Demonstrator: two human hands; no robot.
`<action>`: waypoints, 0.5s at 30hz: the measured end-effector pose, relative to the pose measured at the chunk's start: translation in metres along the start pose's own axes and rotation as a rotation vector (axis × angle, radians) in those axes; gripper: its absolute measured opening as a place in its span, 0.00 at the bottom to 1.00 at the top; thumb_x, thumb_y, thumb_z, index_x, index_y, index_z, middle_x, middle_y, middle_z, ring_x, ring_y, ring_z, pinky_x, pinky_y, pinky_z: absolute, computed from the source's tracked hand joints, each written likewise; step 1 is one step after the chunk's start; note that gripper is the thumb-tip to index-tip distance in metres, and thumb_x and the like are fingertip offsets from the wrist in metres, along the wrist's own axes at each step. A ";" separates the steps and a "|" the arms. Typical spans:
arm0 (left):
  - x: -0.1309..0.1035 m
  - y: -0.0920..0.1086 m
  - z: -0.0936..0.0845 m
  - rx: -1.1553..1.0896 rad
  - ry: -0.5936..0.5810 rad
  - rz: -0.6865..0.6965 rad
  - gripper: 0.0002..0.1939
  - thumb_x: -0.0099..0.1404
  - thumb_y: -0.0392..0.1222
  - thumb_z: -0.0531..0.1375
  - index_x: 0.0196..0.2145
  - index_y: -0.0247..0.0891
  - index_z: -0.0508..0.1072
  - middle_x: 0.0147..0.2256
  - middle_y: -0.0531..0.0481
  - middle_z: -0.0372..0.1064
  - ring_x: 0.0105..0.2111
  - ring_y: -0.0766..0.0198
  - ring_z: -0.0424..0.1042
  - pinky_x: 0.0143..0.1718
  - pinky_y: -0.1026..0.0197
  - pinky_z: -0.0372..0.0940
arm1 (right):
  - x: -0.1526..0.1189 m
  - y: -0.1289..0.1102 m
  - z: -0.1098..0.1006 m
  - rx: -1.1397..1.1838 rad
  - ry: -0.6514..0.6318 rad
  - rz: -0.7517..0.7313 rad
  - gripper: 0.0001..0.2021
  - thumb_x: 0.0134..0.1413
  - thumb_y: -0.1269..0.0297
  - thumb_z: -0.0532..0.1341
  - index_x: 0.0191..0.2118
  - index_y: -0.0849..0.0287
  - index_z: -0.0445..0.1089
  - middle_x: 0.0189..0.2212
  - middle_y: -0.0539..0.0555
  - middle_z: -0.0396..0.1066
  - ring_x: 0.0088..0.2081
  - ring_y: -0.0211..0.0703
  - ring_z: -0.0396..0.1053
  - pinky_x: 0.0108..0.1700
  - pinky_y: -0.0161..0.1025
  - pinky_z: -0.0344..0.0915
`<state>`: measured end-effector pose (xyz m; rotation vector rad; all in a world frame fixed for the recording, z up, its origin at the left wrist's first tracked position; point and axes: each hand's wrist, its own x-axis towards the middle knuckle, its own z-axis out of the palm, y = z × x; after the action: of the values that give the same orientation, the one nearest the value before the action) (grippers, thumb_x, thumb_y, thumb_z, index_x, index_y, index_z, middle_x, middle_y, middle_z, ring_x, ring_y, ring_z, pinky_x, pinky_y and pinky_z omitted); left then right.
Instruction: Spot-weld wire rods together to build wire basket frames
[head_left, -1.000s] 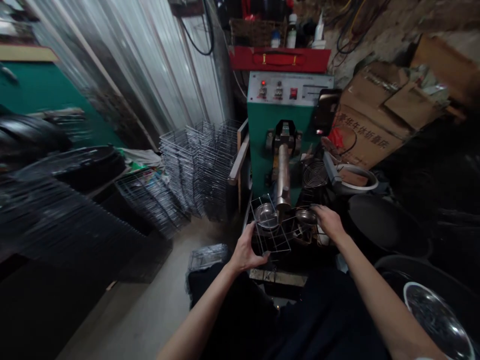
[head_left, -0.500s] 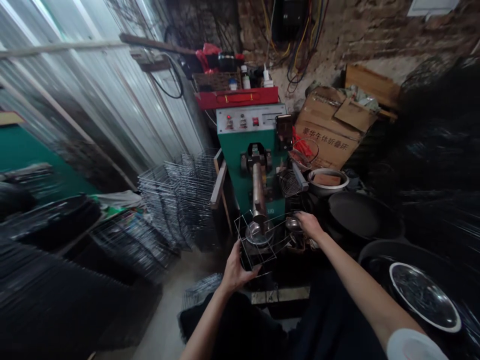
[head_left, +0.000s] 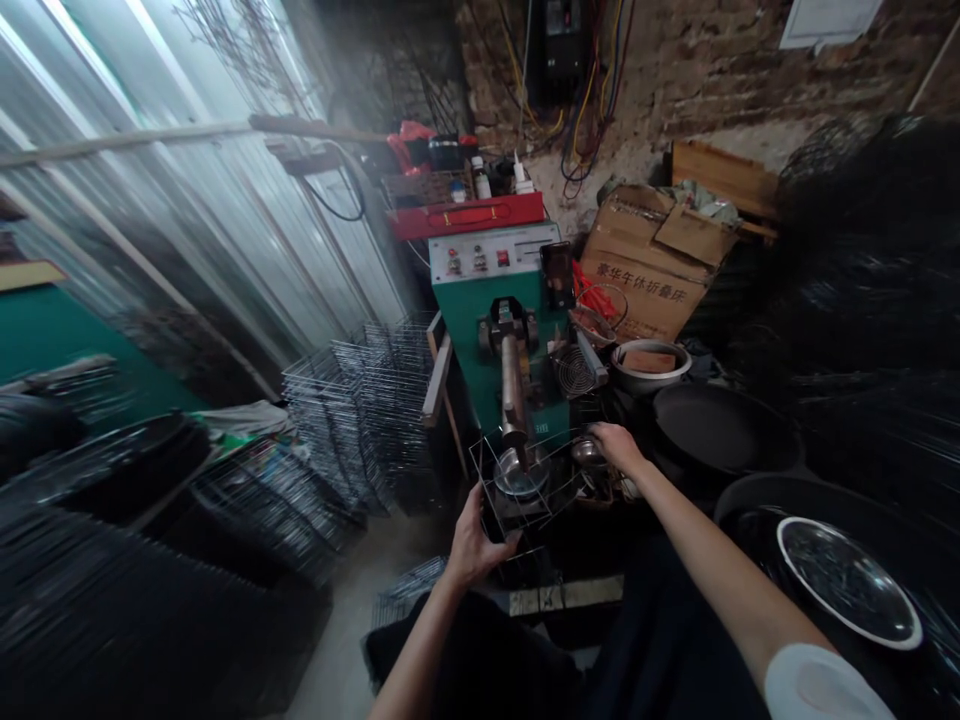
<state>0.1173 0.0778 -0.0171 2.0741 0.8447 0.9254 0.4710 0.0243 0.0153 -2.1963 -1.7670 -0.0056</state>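
Note:
My left hand (head_left: 478, 540) is closed on the near left side of a thin wire frame (head_left: 531, 520), thumb toward the right. The frame surrounds the lower end of a metal arm (head_left: 514, 390) on a green machine (head_left: 461, 305), above a round shiny metal piece (head_left: 520, 472). Over at the right, my right hand (head_left: 616, 447) reaches to a small rounded metal object (head_left: 587, 452); its fingertips are at the object's edge, and whether they grip it is too small to tell.
Stacked wire racks (head_left: 360, 410) stand left of the machine. At the right are a dark round pan (head_left: 724, 430), a bowl (head_left: 651, 378) with a brick-like block, a glass lid (head_left: 847, 580) and a cardboard box (head_left: 645, 270). A red case (head_left: 469, 213) tops the machine.
The camera view has shifted slightly, so the machine's top sits lower and further left. Both hands keep nearly the same places, the left still on the wire frame.

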 end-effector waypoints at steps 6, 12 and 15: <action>-0.039 0.033 -0.011 -0.144 -0.040 -0.167 0.47 0.50 0.50 0.73 0.63 0.40 0.57 0.51 0.41 0.73 0.50 0.46 0.77 0.54 0.42 0.74 | -0.043 0.004 0.000 0.091 0.056 -0.026 0.13 0.69 0.65 0.58 0.52 0.57 0.77 0.51 0.60 0.78 0.52 0.52 0.76 0.50 0.40 0.70; -0.085 0.053 -0.041 -0.532 0.055 -0.526 0.42 0.52 0.70 0.68 0.52 0.42 0.59 0.48 0.44 0.68 0.37 0.56 0.76 0.31 0.56 0.75 | -0.105 0.005 -0.024 0.196 0.001 -0.103 0.13 0.69 0.56 0.58 0.46 0.53 0.79 0.41 0.57 0.80 0.44 0.51 0.78 0.44 0.40 0.70; -0.088 0.071 -0.061 -0.734 -0.013 -0.630 0.39 0.60 0.76 0.58 0.57 0.46 0.59 0.55 0.42 0.64 0.32 0.62 0.75 0.24 0.60 0.72 | -0.098 0.000 -0.044 0.295 -0.269 0.003 0.16 0.66 0.51 0.60 0.38 0.56 0.79 0.33 0.57 0.79 0.34 0.48 0.76 0.36 0.37 0.68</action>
<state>0.0404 -0.0085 0.0394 1.0865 0.8966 0.7123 0.4570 -0.0800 0.0367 -2.0583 -1.7654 0.5394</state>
